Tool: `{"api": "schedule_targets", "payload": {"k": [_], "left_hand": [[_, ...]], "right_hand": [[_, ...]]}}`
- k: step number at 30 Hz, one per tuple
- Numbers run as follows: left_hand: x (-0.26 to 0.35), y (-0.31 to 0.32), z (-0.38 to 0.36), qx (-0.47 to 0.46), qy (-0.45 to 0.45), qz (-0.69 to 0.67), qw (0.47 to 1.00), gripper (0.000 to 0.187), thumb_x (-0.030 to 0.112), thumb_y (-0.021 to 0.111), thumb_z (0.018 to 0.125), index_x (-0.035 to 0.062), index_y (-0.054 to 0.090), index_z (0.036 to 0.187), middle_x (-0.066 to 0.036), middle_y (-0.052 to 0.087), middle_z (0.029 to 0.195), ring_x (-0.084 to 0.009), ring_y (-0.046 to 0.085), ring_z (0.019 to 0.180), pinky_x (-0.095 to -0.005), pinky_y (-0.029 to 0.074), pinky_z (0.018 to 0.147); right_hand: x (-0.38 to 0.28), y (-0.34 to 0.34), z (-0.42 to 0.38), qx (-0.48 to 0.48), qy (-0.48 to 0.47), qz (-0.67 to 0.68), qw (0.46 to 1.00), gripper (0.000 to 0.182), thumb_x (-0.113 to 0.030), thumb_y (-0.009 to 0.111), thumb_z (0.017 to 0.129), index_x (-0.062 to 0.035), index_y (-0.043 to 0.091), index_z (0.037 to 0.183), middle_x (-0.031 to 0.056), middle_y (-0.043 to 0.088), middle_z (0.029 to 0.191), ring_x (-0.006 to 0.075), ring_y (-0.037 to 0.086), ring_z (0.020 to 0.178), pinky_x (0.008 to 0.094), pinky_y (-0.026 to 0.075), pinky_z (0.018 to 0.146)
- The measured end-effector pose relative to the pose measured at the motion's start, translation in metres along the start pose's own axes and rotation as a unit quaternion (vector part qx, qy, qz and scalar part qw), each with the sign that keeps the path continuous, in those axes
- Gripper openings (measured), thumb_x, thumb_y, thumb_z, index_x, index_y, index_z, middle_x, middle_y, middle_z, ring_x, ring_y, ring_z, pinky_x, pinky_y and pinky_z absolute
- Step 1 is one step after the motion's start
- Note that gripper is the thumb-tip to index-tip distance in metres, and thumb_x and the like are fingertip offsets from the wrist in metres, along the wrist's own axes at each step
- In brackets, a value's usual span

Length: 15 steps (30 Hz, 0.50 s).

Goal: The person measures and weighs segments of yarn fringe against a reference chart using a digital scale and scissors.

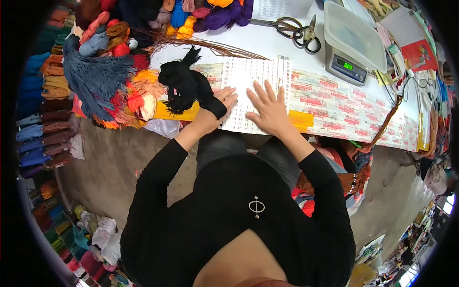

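A white sheet (244,76) with rows of small marks lies at the table's front edge. My right hand (268,106) rests flat on its right part, fingers spread. On the sheet's left edge is my left hand (215,112), its fingers partly covered by a bundle of black yarn (193,86). The yarn stretches from that hand up and to the left over the table. Whether the left fingers grip it is hard to see.
A digital scale (346,69) with a clear tray stands at the back right. Scissors (291,31) lie left of it. Coloured yarn (103,79) is heaped on the left, and brown strands (215,46) lie behind the sheet.
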<state>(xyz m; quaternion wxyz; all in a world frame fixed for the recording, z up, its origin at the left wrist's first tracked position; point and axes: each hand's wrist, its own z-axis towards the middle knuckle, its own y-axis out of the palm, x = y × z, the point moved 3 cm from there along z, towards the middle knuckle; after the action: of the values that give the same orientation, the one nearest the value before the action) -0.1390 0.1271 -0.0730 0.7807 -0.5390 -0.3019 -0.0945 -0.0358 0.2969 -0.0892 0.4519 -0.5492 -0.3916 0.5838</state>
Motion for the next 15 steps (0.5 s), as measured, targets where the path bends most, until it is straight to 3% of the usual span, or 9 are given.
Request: {"api": "schedule_targets", "payload": {"k": [6,15], "left_hand": [[-0.003,0.014,-0.003,-0.056,0.0,0.055,0.997,0.044,0.005,0.054,0.081,0.0069,0.048,0.125,-0.011,0.044,0.132,-0.03,0.04,0.124,-0.0404,0.033,0.102],[-0.006,0.016,-0.002,-0.063,0.018,0.078,0.995,0.046,0.009,0.054,0.083,0.0074,0.045,0.128,-0.01,0.043,0.134,-0.0296,0.04,0.124,-0.0415,0.031,0.104]], "right_hand": [[-0.001,0.007,-0.001,0.011,-0.002,0.0,1.0,0.063,-0.055,0.048,0.083,-0.0213,0.04,0.136,0.0054,0.029,0.145,0.0299,0.017,0.137,0.0613,0.01,0.105],[0.001,0.005,-0.003,0.017,0.003,-0.003,1.0,0.062,-0.054,0.049,0.083,-0.0205,0.041,0.135,0.0058,0.03,0.145,0.0298,0.018,0.137,0.0595,0.01,0.106]]}}
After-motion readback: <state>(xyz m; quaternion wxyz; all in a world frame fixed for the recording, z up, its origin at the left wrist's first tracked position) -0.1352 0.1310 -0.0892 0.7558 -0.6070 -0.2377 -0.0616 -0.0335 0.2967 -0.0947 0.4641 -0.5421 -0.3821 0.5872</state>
